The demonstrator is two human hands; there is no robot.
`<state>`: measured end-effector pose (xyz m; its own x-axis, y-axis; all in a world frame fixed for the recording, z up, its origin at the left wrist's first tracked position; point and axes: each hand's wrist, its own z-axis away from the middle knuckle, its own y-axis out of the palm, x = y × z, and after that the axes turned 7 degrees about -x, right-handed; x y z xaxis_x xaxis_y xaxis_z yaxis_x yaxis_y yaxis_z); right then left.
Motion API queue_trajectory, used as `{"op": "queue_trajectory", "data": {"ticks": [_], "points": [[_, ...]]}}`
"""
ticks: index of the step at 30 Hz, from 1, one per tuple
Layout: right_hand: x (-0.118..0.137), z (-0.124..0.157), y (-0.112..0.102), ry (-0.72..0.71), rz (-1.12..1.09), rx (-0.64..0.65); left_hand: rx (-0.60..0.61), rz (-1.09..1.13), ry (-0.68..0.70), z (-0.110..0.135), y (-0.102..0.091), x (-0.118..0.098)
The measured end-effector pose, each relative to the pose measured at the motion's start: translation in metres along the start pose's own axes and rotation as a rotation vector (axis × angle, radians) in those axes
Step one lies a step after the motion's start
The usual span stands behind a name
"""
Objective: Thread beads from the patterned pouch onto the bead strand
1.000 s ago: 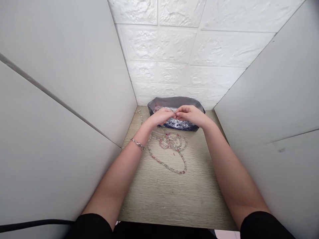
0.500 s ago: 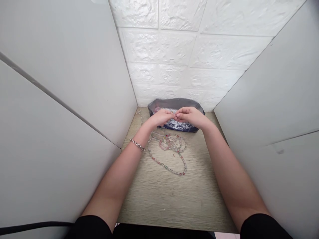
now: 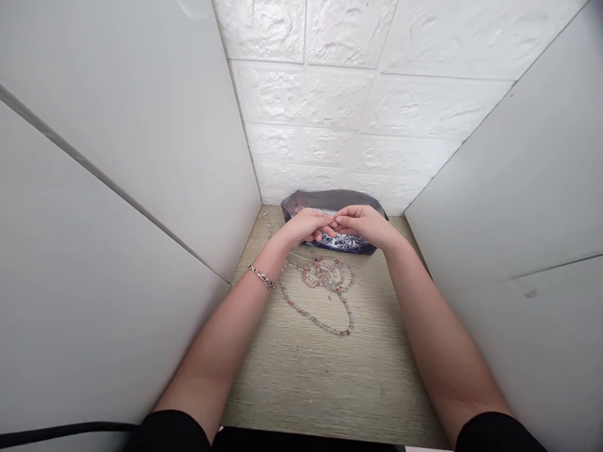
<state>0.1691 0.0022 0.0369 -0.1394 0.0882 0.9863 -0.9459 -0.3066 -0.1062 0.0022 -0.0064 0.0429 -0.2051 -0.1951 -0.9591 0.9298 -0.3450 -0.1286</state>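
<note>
My left hand (image 3: 311,225) and my right hand (image 3: 362,223) meet fingertip to fingertip above an open bag (image 3: 346,243). Both are closed in a pinch, and whatever sits between the tips is too small to make out. The left hand's lower fingers hang a little loose. Below them, a long string of small beads (image 3: 316,321), mostly clear with red, pink and green ones, lies in loops on the wooden surface. Part of the strand runs up toward my left wrist, where the hand hides it. The bag is dark blue with a white pattern and a grey inside.
Pale panels (image 3: 179,157) rise on the left and the right (image 3: 494,188) of the narrow wooden top (image 3: 325,383). A white brick-patterned wall (image 3: 325,94) closes off the back. A black cable (image 3: 70,430) crosses the lower left.
My left hand's lower fingers have loosened and come forward below the pinch. The fingertips of both hands stay together over the bag. The view has tilted slightly.
</note>
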Motion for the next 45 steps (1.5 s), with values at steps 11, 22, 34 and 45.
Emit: {"op": "queue_trajectory", "data": {"ticks": [11, 22, 34, 45], "points": [[0.0045, 0.0039, 0.0004, 0.028, -0.085, -0.035, -0.093, 0.069, 0.068, -0.0019, 0.0033, 0.0005], [0.0053, 0.0038, 0.0017, 0.046, -0.069, -0.055, -0.169, -0.070, 0.098, 0.0010, 0.0056, -0.0027], [0.0022, 0.0023, 0.0013, 0.035, -0.035, -0.049, -0.198, -0.103, 0.096, 0.0020, 0.0064, -0.0044], [0.0033, 0.0026, 0.0031, 0.031, 0.014, -0.056, -0.183, -0.087, 0.073, 0.0013, 0.0058, -0.0027]]}}
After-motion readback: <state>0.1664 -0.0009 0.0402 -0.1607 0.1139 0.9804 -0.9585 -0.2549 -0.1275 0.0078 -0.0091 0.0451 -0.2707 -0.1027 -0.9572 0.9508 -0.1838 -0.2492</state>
